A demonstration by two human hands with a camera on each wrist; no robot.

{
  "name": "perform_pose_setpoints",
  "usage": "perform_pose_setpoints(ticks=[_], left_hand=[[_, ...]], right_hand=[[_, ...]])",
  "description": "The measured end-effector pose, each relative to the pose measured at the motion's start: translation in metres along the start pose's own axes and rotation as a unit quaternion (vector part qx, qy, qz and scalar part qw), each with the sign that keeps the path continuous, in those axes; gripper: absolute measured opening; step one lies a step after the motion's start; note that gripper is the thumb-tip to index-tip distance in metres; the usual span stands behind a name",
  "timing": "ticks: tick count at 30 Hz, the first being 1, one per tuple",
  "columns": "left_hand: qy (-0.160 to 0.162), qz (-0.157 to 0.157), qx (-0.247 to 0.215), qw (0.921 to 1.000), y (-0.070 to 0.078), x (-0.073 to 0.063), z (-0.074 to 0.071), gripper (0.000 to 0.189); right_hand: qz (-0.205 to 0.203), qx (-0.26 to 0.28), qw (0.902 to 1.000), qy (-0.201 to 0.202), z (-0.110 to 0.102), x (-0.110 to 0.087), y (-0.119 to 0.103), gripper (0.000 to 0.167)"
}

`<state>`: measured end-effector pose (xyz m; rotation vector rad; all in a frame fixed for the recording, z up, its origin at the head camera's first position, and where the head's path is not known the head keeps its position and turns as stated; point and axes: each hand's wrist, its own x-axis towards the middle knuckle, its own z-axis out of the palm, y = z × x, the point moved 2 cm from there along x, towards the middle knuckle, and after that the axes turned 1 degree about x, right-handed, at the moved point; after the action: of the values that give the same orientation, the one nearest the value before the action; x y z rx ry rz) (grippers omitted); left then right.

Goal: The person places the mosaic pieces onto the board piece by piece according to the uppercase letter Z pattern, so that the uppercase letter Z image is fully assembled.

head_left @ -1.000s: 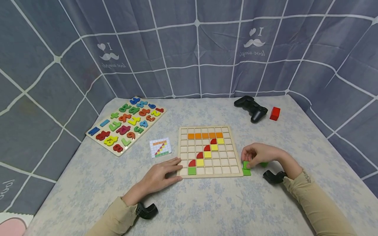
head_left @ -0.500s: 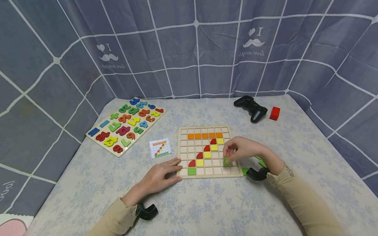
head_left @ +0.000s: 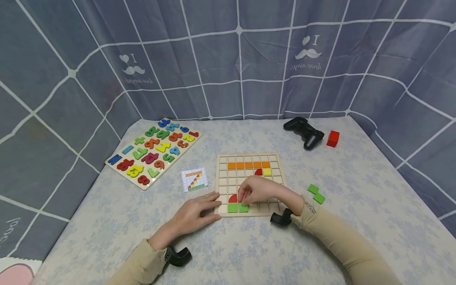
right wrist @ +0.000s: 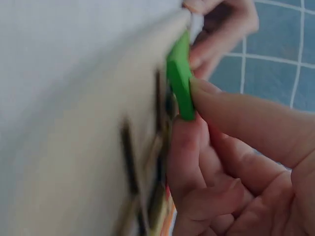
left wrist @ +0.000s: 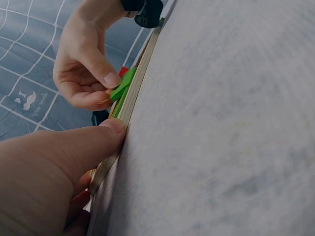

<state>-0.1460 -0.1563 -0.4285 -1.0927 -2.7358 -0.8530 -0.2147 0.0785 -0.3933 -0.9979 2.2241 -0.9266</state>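
My right hand pinches a green square tile between thumb and fingertips, tilted close over the bottom row of a wooden grid board. Beside it, another green tile lies in the grid, with a red quarter-circle piece above it. The right hand covers the board's middle. My left hand rests against the board's left edge, fingers extended; in the left wrist view its thumb presses the wooden edge. Orange squares form a row near the top, and a yellow tile shows below.
Left of the board lies a pattern card. Further left is a colourful number puzzle. Two loose green tiles lie to the right. Behind are a black game controller and a red block.
My right hand has picked up a green tile right of the board and carried it left across the grid to the bottom row. The left hand has stayed at the board's edge.
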Motion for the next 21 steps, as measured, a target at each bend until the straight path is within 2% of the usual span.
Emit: perform_pose_setpoints(ticks=[4, 10, 17, 21], left_hand=[[-0.001, -0.002, 0.002, 1.0000, 0.000, 0.000, 0.000, 0.043], [-0.003, -0.008, -0.004, 1.0000, 0.000, 0.000, -0.001, 0.044], [0.001, -0.003, -0.004, 1.0000, -0.001, 0.000, 0.001, 0.045], [0.001, -0.007, -0.006, 1.0000, -0.001, 0.000, 0.001, 0.045]], right_hand=[[0.004, -0.009, 0.9995, 0.031, 0.005, -0.002, -0.002, 0.007], [0.007, -0.061, 0.9952, 0.077, 0.000, -0.017, 0.001, 0.014], [-0.005, -0.016, 0.9985, 0.051, -0.024, -0.054, 0.018, 0.013], [0.007, 0.003, 0.9989, 0.045, -0.038, -0.077, 0.029, 0.016]])
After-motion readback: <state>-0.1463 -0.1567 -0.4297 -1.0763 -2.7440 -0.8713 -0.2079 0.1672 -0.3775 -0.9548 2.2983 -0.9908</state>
